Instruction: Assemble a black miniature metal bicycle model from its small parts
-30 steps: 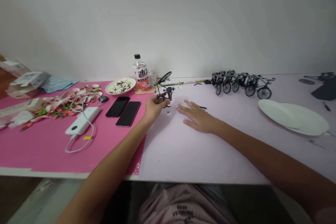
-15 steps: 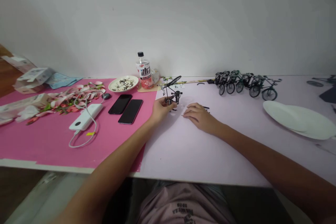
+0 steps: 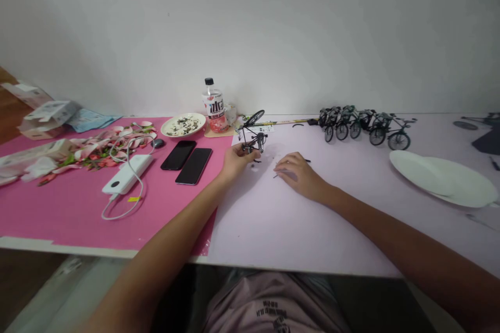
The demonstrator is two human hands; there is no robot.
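My left hand (image 3: 235, 161) is closed round the lower end of a black miniature bicycle (image 3: 260, 140), tilted with one wheel up towards the wall. Fingers hide part of its frame, and a second wheel is not visible on it. To the right, my right hand (image 3: 297, 173) hovers low over or rests on the pale tabletop, its fingertips pinched on a small thin dark piece (image 3: 275, 176) too small to identify. Just behind that hand, another dark stick-like part (image 3: 308, 160) shows on the table.
Several assembled miniature bicycles (image 3: 361, 126) stand in a row at the back right. White plates (image 3: 464, 182) lie further right. A drink bottle (image 3: 214, 106), a plate of small bits (image 3: 167, 129), two phones (image 3: 194, 166), a power bank (image 3: 128, 173) and petals (image 3: 105, 148) occupy the left.
My left hand has shifted slightly left with the miniature bicycle, which is turned a little. The thin piece in my right fingertips now sticks out further towards me.
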